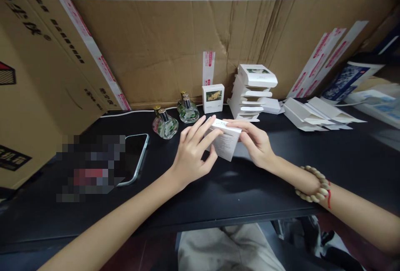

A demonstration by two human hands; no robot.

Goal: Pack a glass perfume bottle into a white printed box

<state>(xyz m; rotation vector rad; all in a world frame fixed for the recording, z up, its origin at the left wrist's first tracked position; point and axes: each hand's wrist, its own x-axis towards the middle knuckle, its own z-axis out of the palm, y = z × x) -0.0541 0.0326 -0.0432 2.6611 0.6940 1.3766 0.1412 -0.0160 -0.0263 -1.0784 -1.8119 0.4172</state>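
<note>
Between my two hands a small white carton (225, 145) stands tilted above the black table, a face with fine print turned toward me. My left hand (195, 150) is at its left side, fingers over the top edge and thumb low by the side. My right hand (256, 141) grips the right edge, thumb in front and fingers along the top. Left of my hands are several glass perfume bottles (168, 127) with gold or silver caps. Just behind, a closed white carton (213, 99) with a flower picture stands upright.
A stack of white cartons (250, 96) with flaps rises at the back, flattened cartons (309, 114) to its right. A phone (136, 158) lies at left, partly blurred out. Large cardboard (168, 41) walls the rear; a patterned cup (348, 79) stands far right. A white cable runs behind.
</note>
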